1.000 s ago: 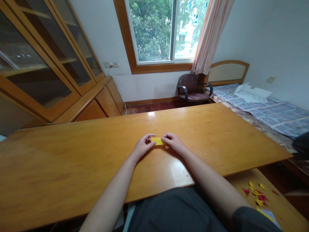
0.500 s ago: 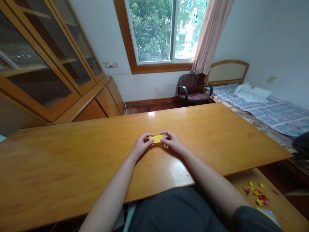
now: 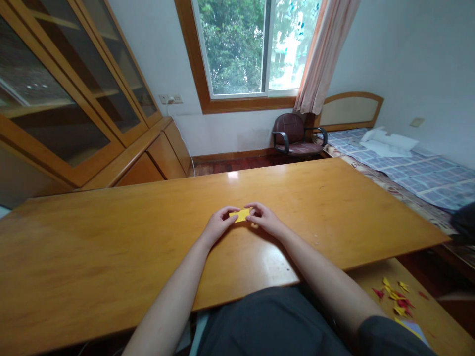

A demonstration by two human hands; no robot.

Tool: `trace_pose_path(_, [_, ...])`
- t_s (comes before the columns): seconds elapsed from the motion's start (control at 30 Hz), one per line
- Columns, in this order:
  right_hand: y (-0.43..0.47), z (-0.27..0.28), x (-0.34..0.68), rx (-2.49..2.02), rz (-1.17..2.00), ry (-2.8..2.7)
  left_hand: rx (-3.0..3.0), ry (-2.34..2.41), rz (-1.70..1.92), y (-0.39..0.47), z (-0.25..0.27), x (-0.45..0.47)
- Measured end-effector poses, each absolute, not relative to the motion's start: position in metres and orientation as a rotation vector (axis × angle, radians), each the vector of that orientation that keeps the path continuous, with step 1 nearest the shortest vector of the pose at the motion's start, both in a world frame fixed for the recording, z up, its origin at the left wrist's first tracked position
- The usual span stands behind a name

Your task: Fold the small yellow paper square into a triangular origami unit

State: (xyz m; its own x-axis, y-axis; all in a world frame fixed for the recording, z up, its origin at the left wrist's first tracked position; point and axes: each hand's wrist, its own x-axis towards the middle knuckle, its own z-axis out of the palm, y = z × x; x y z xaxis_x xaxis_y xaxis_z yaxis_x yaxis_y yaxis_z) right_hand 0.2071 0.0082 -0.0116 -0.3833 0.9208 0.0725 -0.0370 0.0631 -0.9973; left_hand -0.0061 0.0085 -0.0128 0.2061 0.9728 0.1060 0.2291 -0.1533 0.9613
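A small yellow folded paper (image 3: 242, 215), roughly rectangular, is held between my two hands over the middle of the wooden table (image 3: 129, 247). My left hand (image 3: 220, 221) pinches its left end, thumb on the near face and fingers curled behind. At the right end, my right hand (image 3: 264, 217) grips it the same way, with the thumb at the lower edge. The fingertips behind the paper are partly hidden.
Several red and yellow folded paper pieces (image 3: 399, 299) lie on a lower wooden surface (image 3: 371, 279) at the right, beside some paper sheets (image 3: 413, 327). Beyond the table stand a chair (image 3: 291, 136), a bed (image 3: 426, 173) and a glass-doored cabinet (image 3: 81, 99).
The yellow paper has tilted slightly and shifted a little down and left. My left thumb has moved a bit further onto it; both hands keep their hold.
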Motion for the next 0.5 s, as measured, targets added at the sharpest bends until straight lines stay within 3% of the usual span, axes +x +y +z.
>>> trace_pose_path(0.5, [0.0028, -0.0053, 0.2044, -1.009, 1.255, -1.705, 1.540, 1.136, 1.045, 0.0041, -0.0082, -0.0031])
